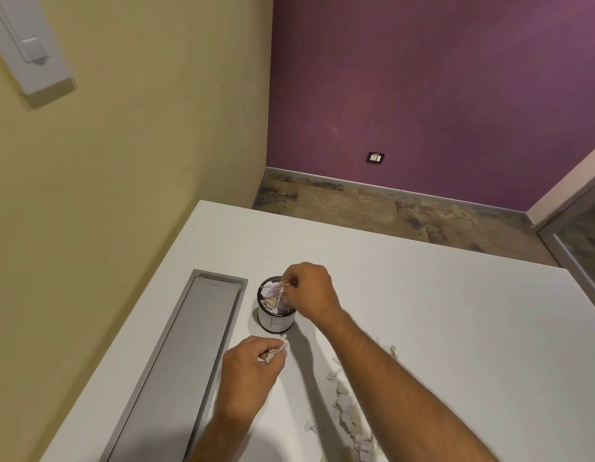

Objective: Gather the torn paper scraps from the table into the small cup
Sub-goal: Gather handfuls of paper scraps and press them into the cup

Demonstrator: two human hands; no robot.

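Note:
A small white cup (pixel 276 321) with a dark rim stands on the white table (pixel 439 311), filled with torn paper scraps (pixel 272 296). My right hand (pixel 311 291) hovers over the cup's right rim and pinches a crumpled scrap at the opening. My left hand (pixel 247 371) sits just in front of the cup, fingers curled round a small bunch of scraps (pixel 276 352). Several loose scraps (pixel 347 408) lie on the table near the front, under and beside my right forearm.
A long grey recessed cable tray (pixel 189 355) runs along the table's left side, close to the cup. A yellow wall borders the table on the left. The far table edge drops to a patterned floor (pixel 372 205) before a purple wall.

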